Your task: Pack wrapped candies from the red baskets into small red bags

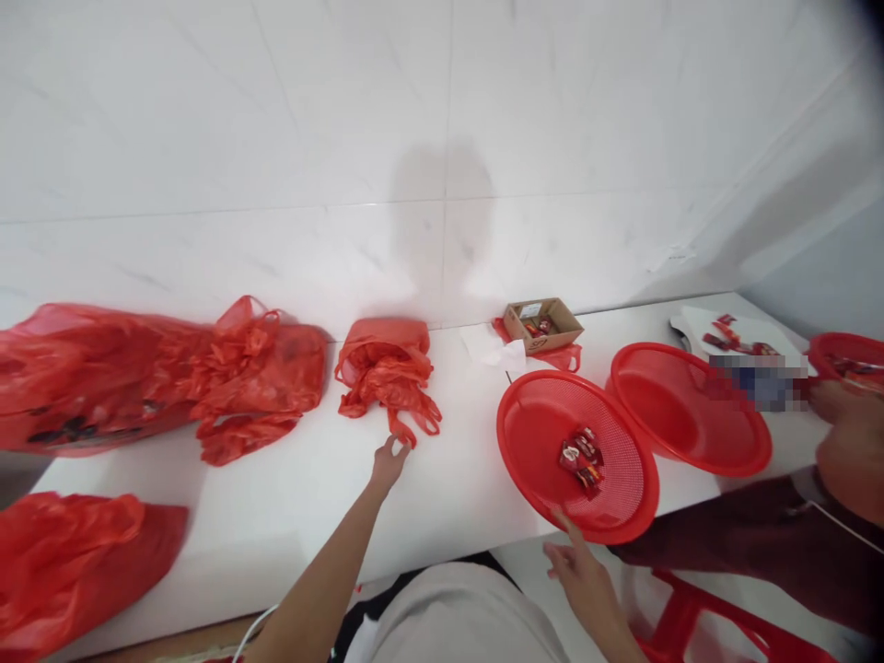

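While the left hand [388, 463] reaches out over the white desk [290, 516], its fingertips pinch a trailing handle of the red bag [387, 373], which lies crumpled just beyond the hand, close to the wall. Further left sit more bags [158, 378], heaped together, and another one [69, 562] hangs at the desk's near left corner.

The right hand [580, 566] hovers low at the desk's front edge with its fingers loosely spread, holding nothing; one fingertip touches or nearly touches the near rim of a red basket [531, 433]. A few sweets [582, 456] in red wrappers lie in that basket, just beyond the hand. A second basket [691, 414] overlaps it on the right. Behind them, against the wall, stands a small box [542, 324] with wrapped pieces inside.

At the far right, another person's arm [846, 442] rests on the desk beside a third basket [846, 354].
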Motion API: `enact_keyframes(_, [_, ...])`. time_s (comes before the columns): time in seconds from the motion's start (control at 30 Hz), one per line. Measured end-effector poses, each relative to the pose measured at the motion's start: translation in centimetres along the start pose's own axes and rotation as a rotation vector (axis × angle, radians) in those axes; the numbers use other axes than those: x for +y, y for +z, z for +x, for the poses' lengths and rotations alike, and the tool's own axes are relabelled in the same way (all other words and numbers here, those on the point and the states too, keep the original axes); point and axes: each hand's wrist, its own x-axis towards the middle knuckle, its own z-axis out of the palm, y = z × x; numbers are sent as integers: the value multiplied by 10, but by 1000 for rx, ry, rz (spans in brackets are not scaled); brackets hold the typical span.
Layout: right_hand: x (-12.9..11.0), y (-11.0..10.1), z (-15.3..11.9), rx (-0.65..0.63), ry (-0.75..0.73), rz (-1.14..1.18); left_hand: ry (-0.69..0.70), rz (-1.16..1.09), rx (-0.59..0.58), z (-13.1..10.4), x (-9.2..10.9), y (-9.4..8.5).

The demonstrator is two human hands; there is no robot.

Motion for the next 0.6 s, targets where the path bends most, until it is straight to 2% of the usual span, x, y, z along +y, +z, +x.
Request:
enact_keyframes(0.1, [-20, 18, 3, -124, -65, -12, -55, -70, 35, 25, 16, 10])
enact_keyframes(0.2, [-46, 36, 15, -199, -168, -22, -90, -124, 49, 27, 20, 16])
enact_keyframes(0.3, [-77, 54, 32, -264, -276, -74, -82, -171, 18, 6, 13, 20])
enact_keyframes(0.47, [-128, 85, 64, -417, -420, -153, -76, -217, -96, -37, -4, 32])
enact_keyframes(0.6, [-162, 125, 96, -502, -558, -284, -115, -237, -125, -51, -11, 37])
